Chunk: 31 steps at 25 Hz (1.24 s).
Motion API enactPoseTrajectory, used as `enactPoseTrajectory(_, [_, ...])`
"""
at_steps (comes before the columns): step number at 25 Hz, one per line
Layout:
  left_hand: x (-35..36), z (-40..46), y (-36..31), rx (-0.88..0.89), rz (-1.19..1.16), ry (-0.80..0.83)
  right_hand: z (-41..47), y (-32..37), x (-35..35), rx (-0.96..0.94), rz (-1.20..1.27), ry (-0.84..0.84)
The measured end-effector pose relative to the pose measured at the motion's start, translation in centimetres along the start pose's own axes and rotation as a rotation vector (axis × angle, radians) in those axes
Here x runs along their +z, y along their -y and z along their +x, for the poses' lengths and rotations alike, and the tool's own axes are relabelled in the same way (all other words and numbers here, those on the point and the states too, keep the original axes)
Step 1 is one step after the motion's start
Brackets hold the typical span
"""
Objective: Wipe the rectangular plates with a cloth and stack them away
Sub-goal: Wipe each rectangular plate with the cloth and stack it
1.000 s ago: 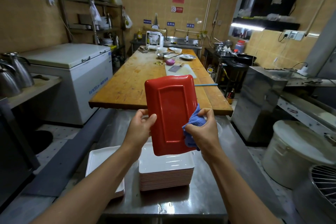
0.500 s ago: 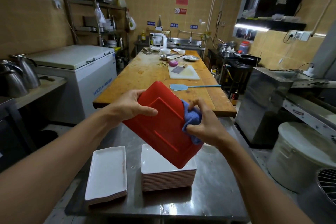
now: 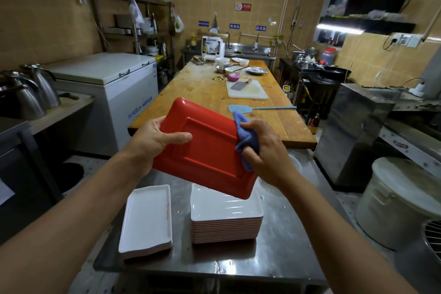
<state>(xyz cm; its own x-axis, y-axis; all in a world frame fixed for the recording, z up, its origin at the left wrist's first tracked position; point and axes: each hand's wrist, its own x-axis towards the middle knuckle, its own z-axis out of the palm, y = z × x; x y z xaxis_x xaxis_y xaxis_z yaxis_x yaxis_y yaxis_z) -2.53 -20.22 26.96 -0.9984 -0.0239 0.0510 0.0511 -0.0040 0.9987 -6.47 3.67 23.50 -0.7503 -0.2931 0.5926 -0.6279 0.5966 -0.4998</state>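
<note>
Wooden bench point(image 3: 200, 93) with white cutting board point(image 3: 248, 90), cleaver point(image 3: 239, 85), blue spatula point(image 3: 253, 108); white chest freezer point(image 3: 112, 88) alongside.

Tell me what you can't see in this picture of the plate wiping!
All in the head view:
- Top face of the red plate: turned away.
- Left hand fingers: behind the plate.
- Blue cloth: partly bunched inside the right hand.
- Tall stack: far edge hidden by the plate.
- Wall signs: too small to read.

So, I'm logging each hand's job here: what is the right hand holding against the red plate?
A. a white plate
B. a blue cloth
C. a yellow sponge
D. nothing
B: the right hand grips a blue cloth bunched against the edge of the red plate, which the left hand steadies.
</note>
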Motion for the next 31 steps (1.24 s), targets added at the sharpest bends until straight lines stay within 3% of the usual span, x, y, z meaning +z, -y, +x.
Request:
enactPoseTrajectory(4, [-0.7, -0.3, 1.1, -0.083, -0.093, -0.063, -0.5, -0.7, 0.6, 0.124, 0.230, -0.020])
enactPoseTrajectory(11, [0.1, 0.5, 1.9, -0.258, -0.269, -0.271, -3.0, -0.8, 3.0, 0.084, 0.190, 0.104])
enactPoseTrajectory(18, [2.4, 0.4, 1.6, -0.308, -0.355, -0.321, -3.6, 1.5, 6.0, -0.104, -0.117, -0.079])
enactPoseTrajectory(28, [1.3, -0.7, 2.6, -0.337, -0.376, -0.412, -2.8, 3.1, 8.4, -0.371, -0.301, 0.094])
enactPoseTrajectory(31, [-0.2, -1.1, 2.9, -0.336, -0.373, -0.441, -2.5, 1.3, 7.9, -0.336, -0.319, 0.109])
